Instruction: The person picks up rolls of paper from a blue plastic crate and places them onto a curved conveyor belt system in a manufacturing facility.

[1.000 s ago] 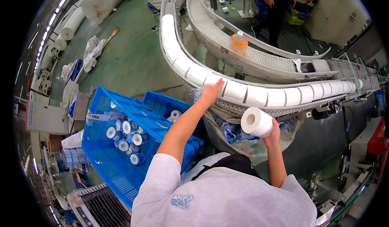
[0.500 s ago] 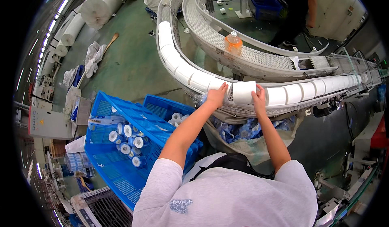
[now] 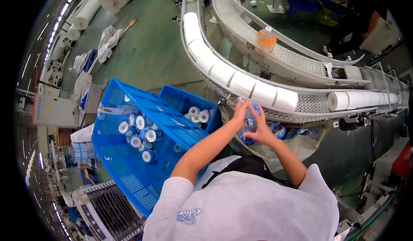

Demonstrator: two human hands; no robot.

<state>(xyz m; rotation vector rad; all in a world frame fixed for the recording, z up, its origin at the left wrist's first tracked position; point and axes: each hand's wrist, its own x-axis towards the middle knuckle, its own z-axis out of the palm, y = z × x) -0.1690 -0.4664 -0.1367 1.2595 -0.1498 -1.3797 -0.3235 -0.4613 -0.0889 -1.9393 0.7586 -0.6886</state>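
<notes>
A crumpled clear plastic wrapper with blue print (image 3: 249,121) is between my two hands, just off the near edge of the curved conveyor. My left hand (image 3: 241,113) pinches its upper left side. On the other side my right hand (image 3: 263,131) cups it, fingers against the film and thumb spread low. Beyond them, a row of white paper rolls (image 3: 243,84) lies end to end on the conveyor (image 3: 312,102). A stretch of bare belt separates that row from more rolls (image 3: 359,100) at the right. Below my hands an open sack (image 3: 292,148) holds blue and clear plastic film.
Left of me, a large blue crate (image 3: 124,185) holds several wrapped rolls; a smaller blue crate (image 3: 172,95) behind it holds white rolls. An orange-labelled bottle (image 3: 266,41) stands on the inner conveyor. A person in dark clothes (image 3: 350,30) is at far right.
Both hands have left the rolls on the conveyor and drawn nearer to me, now with the wrapper. A gap has opened in the row of rolls. The view has shifted.
</notes>
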